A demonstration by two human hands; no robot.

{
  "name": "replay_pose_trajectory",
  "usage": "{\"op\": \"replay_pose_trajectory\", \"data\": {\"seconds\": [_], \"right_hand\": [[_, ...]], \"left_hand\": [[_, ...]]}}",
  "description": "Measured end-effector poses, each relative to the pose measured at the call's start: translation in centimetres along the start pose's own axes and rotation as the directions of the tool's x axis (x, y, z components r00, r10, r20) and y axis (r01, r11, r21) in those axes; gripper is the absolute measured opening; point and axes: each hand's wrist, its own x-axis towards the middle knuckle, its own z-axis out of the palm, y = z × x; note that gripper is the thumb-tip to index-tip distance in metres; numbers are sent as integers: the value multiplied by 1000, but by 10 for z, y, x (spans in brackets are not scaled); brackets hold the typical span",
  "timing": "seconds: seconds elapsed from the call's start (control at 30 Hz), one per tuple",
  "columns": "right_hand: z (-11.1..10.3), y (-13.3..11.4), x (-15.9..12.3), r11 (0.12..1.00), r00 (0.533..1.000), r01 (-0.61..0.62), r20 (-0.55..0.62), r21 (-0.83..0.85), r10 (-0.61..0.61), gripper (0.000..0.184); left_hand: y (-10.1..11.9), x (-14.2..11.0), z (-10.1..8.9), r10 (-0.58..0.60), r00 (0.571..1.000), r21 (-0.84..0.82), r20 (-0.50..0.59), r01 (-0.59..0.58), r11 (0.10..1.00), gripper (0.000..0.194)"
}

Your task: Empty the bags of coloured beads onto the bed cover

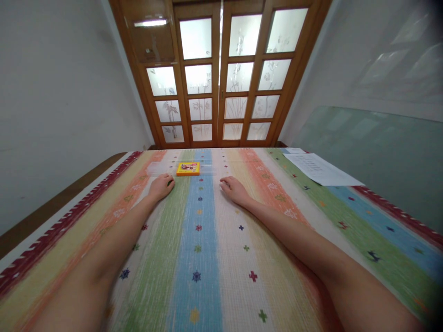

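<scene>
My left hand (162,186) rests on the striped tablecloth with its fingers loosely bent. A small dark green spot shows between its thumb and fingers; I cannot tell if it is part of the cloth's print. Just beyond it, to the right, lies a flat yellow box (188,169) with a printed picture and red marks on top. Neither hand touches the box. My right hand (236,190) lies to the right of the box, its fingers slightly curled and apart, holding nothing. Clear plastic (156,168) lies beside the box, its exact shape hard to make out.
The striped tablecloth (197,240) covers the long table. Printed white sheets (320,168) lie at the far right. A pale green glass panel (374,143) stands along the right wall. Wooden doors with frosted panes (218,74) rise beyond the far edge.
</scene>
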Motion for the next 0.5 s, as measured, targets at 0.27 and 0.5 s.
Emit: {"op": "replay_pose_trajectory", "data": {"seconds": [0.27,0.5], "right_hand": [[26,-4,43,977,994,-85,49,-194,97,50],[46,-7,73,971,981,-97,144,-217,130,61]], "left_hand": [[-8,-17,2,-111,993,-43,-26,110,993,44],[-6,-18,6,-80,997,-88,17,81,993,53]]}}
